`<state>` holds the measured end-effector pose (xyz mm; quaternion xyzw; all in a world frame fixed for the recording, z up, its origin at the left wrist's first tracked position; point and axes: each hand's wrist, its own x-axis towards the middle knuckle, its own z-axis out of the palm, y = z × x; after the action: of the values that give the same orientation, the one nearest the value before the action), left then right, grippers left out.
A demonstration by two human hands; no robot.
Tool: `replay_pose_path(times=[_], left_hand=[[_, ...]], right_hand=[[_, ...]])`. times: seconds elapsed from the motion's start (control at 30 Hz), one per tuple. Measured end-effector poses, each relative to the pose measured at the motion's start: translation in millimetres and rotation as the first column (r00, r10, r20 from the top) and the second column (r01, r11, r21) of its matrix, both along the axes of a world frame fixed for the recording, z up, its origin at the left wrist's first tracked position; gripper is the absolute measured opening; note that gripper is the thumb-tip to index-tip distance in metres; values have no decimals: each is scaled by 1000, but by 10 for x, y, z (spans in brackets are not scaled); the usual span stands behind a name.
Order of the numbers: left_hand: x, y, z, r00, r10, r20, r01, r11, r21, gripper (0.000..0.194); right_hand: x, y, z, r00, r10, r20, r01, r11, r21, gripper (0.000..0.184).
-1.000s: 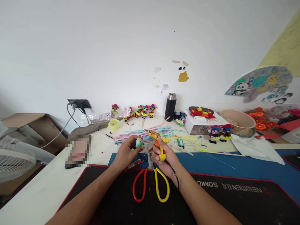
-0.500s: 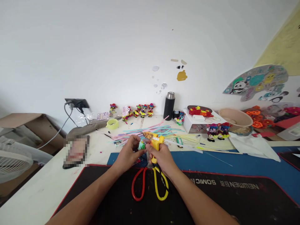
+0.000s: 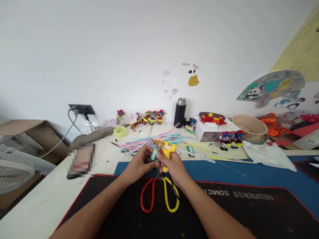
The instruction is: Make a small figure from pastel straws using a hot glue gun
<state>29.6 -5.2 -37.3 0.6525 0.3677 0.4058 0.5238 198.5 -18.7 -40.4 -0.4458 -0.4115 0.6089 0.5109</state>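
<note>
Left hand (image 3: pixel 140 164) and right hand (image 3: pixel 175 167) close together at a small teal piece (image 3: pixel 154 154), having stood apart one second earlier.
The left pinches the piece above the scissors (image 3: pixel 147 209); the right, just beside it, grips a yellow glue gun (image 3: pixel 169 150), forearms (image 3: pixel 213 203) converging.

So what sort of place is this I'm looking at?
Probably a craft workspace: the right hand holds a yellow glue gun, thin pastel strips lie piled on the table, and small colorful figures stand near the wall.
</note>
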Motion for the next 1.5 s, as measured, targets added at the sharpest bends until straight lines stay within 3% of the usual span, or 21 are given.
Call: replay_pose_path(times=[0.47, 1.0, 1.27, 1.5], left_hand=[[-22, 32, 60, 985, -6, 170, 27, 992, -122, 42], [-61, 66, 76, 982, 13, 190, 24, 981, -194, 44], [-315, 276, 43, 963, 154, 222, -137, 986, -92, 45], [-386, 350, 4, 972, 195, 132, -189, 980, -59, 49]], right_hand=[[22, -45, 118, 996, 38, -82, -37, 999, 10, 48], [40, -43, 126, 994, 84, -71, -83, 996, 20, 51], [148, -13, 223, 998, 50, -48, -47, 997, 55, 63], [74, -57, 127, 990, 131, 45, -134, 988, 77, 65]])
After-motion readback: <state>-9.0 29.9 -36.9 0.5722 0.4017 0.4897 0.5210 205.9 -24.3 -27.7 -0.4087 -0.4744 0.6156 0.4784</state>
